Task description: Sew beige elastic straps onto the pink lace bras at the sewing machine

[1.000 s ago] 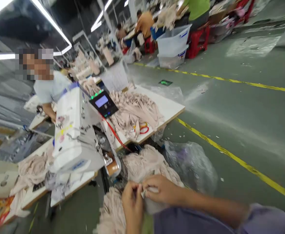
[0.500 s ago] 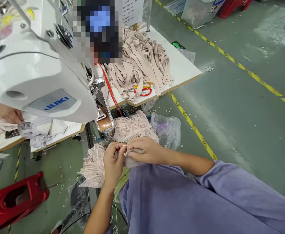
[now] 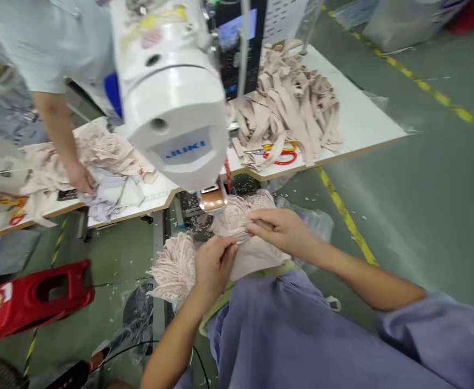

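The pale pink lace cloth piece (image 3: 253,254) looks soft, matt and openwork-rough. The white sewing machine head (image 3: 172,108) has a smooth, glossy shell. The white desk (image 3: 362,124) is smooth laminate on top, with bare wood at its edge. The heap of beige cloth strips (image 3: 289,102) is matt, and the red stool (image 3: 34,297) is shiny plastic.

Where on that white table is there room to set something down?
Bare: right end of the white table, past the heap of beige fabric strips. Crowded: around the red-and-yellow scissors, white sewing machine and beige lace pieces leftward.
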Available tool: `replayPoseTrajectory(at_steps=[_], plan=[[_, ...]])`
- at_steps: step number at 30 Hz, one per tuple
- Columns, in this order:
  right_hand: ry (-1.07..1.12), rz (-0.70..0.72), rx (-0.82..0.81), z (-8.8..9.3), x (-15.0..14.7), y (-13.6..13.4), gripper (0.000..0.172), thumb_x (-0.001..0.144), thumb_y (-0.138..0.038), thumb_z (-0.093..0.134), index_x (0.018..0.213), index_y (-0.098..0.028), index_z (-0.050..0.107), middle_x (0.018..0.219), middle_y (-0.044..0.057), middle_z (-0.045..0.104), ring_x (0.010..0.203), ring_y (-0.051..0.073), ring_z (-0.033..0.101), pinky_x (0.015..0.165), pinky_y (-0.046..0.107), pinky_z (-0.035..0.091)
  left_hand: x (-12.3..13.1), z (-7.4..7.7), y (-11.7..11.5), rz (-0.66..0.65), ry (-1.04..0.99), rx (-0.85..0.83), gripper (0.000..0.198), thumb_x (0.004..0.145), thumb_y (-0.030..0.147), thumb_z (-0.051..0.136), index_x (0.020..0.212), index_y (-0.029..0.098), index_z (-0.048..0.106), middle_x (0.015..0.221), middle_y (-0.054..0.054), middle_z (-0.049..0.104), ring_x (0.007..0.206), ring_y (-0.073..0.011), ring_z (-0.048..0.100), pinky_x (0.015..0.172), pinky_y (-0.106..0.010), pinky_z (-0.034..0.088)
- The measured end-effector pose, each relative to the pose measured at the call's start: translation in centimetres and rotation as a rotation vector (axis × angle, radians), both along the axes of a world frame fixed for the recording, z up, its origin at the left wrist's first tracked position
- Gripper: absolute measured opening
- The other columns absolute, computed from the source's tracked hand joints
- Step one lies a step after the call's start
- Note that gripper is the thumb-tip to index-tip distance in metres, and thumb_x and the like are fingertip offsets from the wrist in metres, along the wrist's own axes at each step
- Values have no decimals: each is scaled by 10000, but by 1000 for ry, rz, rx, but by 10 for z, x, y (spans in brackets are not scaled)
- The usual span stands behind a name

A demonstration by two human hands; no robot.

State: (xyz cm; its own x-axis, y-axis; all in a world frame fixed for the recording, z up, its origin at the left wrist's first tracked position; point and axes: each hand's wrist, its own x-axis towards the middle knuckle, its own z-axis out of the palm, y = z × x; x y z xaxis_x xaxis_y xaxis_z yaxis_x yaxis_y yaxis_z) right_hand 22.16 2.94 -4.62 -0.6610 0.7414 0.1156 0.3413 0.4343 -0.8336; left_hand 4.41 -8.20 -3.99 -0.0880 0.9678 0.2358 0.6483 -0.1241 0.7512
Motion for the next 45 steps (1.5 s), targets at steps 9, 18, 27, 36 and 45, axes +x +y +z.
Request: replayPoseTrajectory(at_steps=[9, 18, 27, 36, 45], plan=[[37, 236, -104, 18, -2, 10, 171, 904, -228, 554, 904, -159, 710, 805, 8, 706, 731, 118, 599, 679, 220, 389, -4, 17, 2, -65, 261, 121, 91, 915, 177, 634, 966, 198, 706, 805, 2, 740, 675, -97, 664, 601, -185, 472], [-22, 366, -378, 25, 3, 17, 180, 894, -251, 560, 849, -164, 711, 716, -21, 685, 605, 90, 535, 597, 208, 369, -7, 17, 6, -98, 234, 84, 89, 906, 183, 644, 966, 203, 707, 812, 1, 759, 660, -105, 677, 602, -187, 489], [-144, 411, -548, 26, -7, 10, 339, 926, -443, 520, 768, -184, 672, 651, 1, 638, 496, 103, 457, 468, 219, 326, -13, 20, 1, -121, 133, -22, 163, 944, 252, 573, 939, 204, 728, 791, -18, 758, 698, -140, 698, 659, -232, 530], [-188, 432, -391, 29, -9, -1, 317, 950, -437, 508, 829, -225, 711, 689, 25, 673, 624, 166, 586, 544, 248, 401, -16, 34, 0, -217, 231, -291, 221, 974, 264, 518, 1093, 204, 695, 880, -40, 753, 786, -180, 695, 694, -271, 495], [-200, 344, -271, 26, -8, -8, 348, 942, -504, 507, 891, -242, 731, 850, 54, 710, 781, 210, 650, 661, 286, 457, -14, 21, -9, -215, 529, -134, 335, 1028, 330, 347, 843, 179, 583, 746, -34, 663, 626, -167, 604, 533, -304, 338]])
